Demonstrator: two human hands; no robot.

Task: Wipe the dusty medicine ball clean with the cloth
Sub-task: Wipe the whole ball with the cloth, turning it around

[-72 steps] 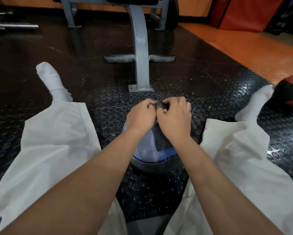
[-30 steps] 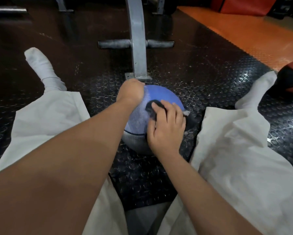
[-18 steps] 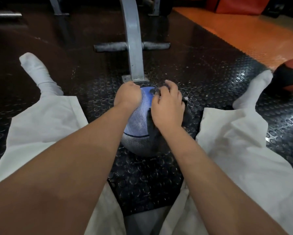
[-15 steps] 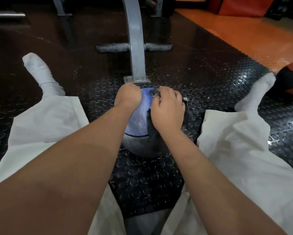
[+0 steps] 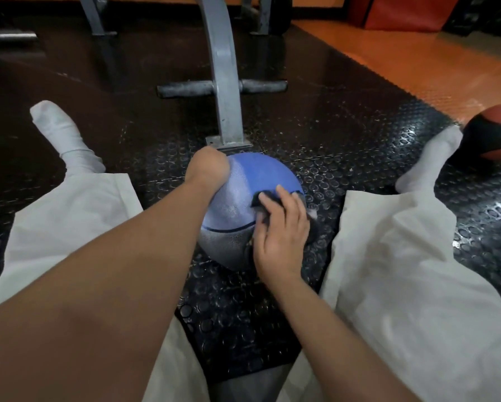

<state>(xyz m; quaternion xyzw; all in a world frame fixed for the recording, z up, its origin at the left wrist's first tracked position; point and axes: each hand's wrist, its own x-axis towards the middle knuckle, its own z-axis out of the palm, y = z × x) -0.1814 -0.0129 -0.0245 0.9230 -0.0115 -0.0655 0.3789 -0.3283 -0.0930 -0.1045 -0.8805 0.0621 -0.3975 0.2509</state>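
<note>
A blue and grey medicine ball (image 5: 243, 184) lies on the black studded floor mat between my spread legs. The grey lower part looks dusty. My left hand (image 5: 207, 169) holds the ball at its upper left, with the fingers bent over the far side and hidden. My right hand (image 5: 281, 230) lies flat on the ball's right side and presses a dark cloth (image 5: 260, 198) against it. Only the cloth's edges show, past my fingertips and beside my palm.
A grey bench post (image 5: 224, 91) with a padded crossbar (image 5: 185, 89) stands just behind the ball. A red and black ball (image 5: 493, 132) lies at the right by my right foot (image 5: 429, 161). My left foot (image 5: 63, 134) points far left. Orange floor runs along the back right.
My right hand has slid the cloth from the top of the ball down its right side towards me. My left hand has stayed on the upper left.
</note>
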